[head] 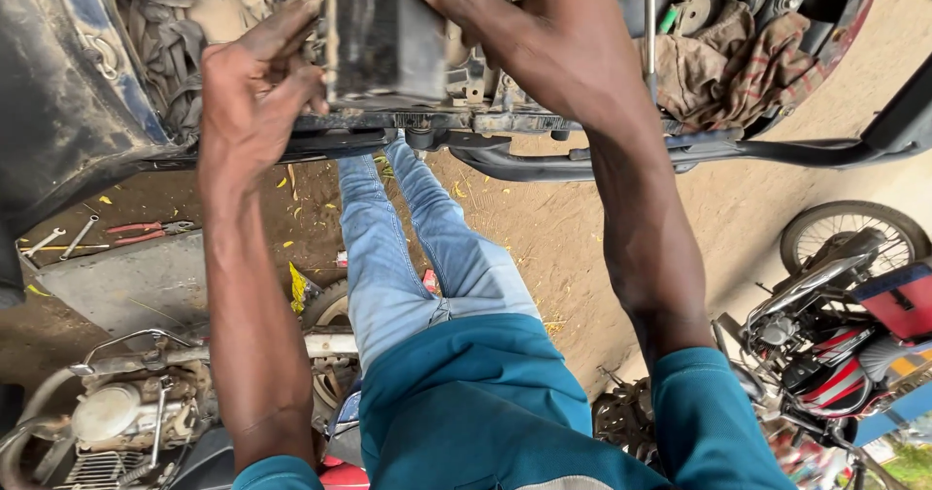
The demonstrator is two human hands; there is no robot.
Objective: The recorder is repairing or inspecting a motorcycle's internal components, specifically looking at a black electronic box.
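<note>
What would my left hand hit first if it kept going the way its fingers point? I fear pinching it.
Nothing to travel through: the left hand already has its fingertips against the black box, it seems.

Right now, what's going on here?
A person in a teal shirt and jeans stands over a stripped motorcycle frame on dirt ground. Both hands grip a dark box-shaped part sitting in the frame: the left hand on its left side, the right hand over its top right. Dirty rags lie stuffed in the frame to the right. Pliers with red handles and wrenches lie on the ground at left. Another motorcycle is parked at right.
</note>
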